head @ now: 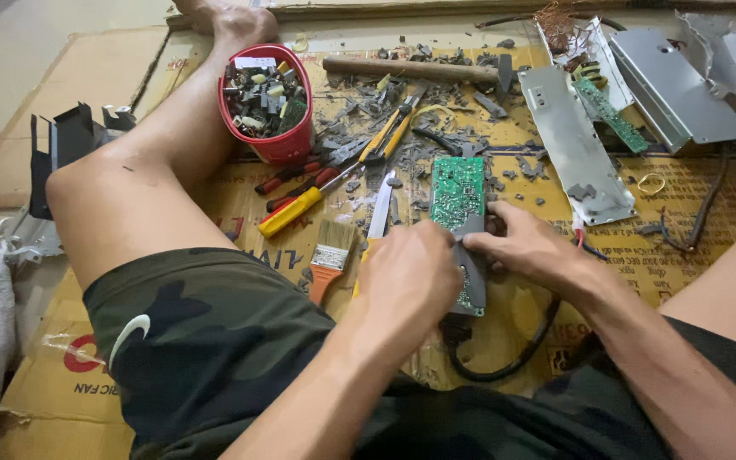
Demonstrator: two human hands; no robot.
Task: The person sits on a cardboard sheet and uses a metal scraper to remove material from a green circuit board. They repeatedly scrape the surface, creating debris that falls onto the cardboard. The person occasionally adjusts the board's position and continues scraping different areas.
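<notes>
green circuit board [458, 192] on the cardboard [700, 196] between the knees, partly out of its grey casing [471, 264]; left hand [408, 277] and right hand [528, 243] both clamped on it. stripped parts already in red tub [276, 146].

Your hands: left hand [406, 277] and right hand [526, 247] on the circuit board [457, 192].
Left of board: paintbrush [331, 255], screwdriver [296, 210].
Behind: hammer [419, 70].
Far left: cup of parts [270, 140].
</notes>
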